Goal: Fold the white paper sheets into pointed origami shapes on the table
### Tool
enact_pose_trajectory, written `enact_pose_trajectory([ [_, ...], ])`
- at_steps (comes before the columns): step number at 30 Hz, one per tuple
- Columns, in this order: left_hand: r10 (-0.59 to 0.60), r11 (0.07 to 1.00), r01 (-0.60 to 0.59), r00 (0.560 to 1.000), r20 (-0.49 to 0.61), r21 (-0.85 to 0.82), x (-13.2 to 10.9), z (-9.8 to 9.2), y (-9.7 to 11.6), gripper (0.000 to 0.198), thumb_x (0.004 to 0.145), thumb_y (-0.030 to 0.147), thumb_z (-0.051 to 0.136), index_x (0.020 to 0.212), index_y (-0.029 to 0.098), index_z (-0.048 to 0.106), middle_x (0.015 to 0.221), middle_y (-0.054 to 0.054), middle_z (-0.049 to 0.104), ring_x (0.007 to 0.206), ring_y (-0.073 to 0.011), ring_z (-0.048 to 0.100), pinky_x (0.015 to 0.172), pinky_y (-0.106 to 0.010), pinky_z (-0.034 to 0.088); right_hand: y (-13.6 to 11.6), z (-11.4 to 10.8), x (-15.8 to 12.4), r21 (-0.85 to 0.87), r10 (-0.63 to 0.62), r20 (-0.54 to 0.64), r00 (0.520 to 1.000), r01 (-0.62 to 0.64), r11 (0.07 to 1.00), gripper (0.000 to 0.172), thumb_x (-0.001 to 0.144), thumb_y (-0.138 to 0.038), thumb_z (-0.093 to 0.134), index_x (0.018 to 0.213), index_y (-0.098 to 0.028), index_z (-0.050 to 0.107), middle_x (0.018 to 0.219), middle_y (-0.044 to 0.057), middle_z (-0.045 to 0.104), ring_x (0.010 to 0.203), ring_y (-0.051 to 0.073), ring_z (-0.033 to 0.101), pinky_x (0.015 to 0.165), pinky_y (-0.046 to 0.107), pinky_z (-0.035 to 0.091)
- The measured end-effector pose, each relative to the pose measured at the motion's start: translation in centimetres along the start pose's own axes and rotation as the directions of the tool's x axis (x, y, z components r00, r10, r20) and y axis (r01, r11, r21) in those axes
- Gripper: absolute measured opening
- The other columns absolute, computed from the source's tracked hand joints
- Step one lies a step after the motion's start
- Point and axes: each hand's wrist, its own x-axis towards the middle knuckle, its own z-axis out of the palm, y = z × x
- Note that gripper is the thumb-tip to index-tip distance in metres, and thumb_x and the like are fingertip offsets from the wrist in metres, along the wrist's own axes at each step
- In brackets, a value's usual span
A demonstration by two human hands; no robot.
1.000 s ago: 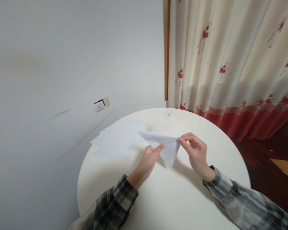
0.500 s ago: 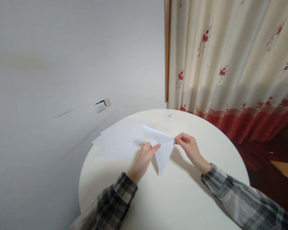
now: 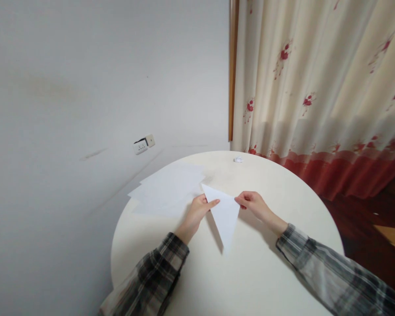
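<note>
"Head camera: what's closest?"
"Left grip [image 3: 196, 211] and right grip [image 3: 253, 204] both pinch the triangular paper [image 3: 224, 215], over the table [image 3: 237, 281]."
"Beyond?"
"Loose white sheets [image 3: 167, 188] leftward, then a crumpled scrap [image 3: 238, 159] near the far edge."

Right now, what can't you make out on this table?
In the head view:
How far the left hand reaches behind the triangular paper: the paper covers it.
The number of white sheets: they overlap.
What the white scrap is: too small.
The table's near edge: cut off by the picture's bottom edge.
</note>
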Motion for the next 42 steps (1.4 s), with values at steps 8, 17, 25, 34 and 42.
enact_pose_trajectory([
  [8,-0.265,0.883,0.072,0.893,0.365,0.465,-0.3,-1.8,-0.1,0.021,0.06,0.03,0.067,0.074,0.015,0.068,0.068,-0.006,0.067,0.059,-0.0143,0.058,0.055,-0.021,0.04,-0.1,-0.3,-0.7,-0.148,0.104,0.515,0.851,-0.031,0.988,0.019,0.067,-0.028,0.054,0.055,-0.014,0.052,0.045,-0.006,0.04,0.043,0.006,0.032,0.043,0.02,0.024],
  [17,-0.263,0.776,0.036,0.926,0.271,0.63,0.2,0.2,-2.3,0.03,0.058,0.037,0.064,0.069,0.009,0.068,0.063,-0.005,0.065,0.056,-0.0138,0.053,0.05,-0.021,0.034,-0.3,0.5,-0.7,-0.139,0.107,0.489,0.866,-0.044,0.989,0.017,0.068,-0.026,0.053,0.057,-0.013,0.053,0.047,-0.004,0.043,0.045,0.006,0.037,0.044,0.019,0.027],
  [25,-0.219,0.778,0.037,0.952,0.215,0.628,1.2,-3.0,-0.6,0.021,0.056,0.03,0.063,0.064,0.01,0.066,0.059,-0.004,0.063,0.054,-0.0141,0.053,0.052,-0.022,0.036,0.2,-2.3,0.5,-0.055,0.072,0.404,0.912,-0.054,0.997,0.024,0.067,-0.033,0.059,0.057,-0.013,0.052,0.052,-0.001,0.049,0.052,0.009,0.043,0.053,0.023,0.033],
  [34,-0.07,0.981,0.068,0.998,0.005,0.182,1.1,-3.7,0.8,0.027,0.062,0.037,0.069,0.063,0.012,0.061,0.059,-0.002,0.059,0.057,-0.011,0.055,0.059,-0.021,0.041,1.0,-3.7,1.1,0.048,0.057,0.271,0.961,-0.072,0.996,0.029,0.065,-0.04,0.061,0.058,-0.013,0.055,0.052,-0.002,0.047,0.052,0.009,0.04,0.053,0.023,0.03],
  [42,-0.071,0.927,0.238,0.87,0.487,-0.291,-0.9,0.2,-0.1,0.072,0.068,0.027,0.069,0.129,0.028,0.031,0.119,-0.01,0.049,0.102,-0.0232,0.052,0.087,-0.039,0.038,1.3,-2.3,1.1,0.256,0.12,0.272,0.955,-0.192,0.947,0.031,0.062,-0.043,0.065,0.063,-0.013,0.057,0.058,-0.002,0.05,0.054,0.008,0.042,0.055,0.023,0.034],
])
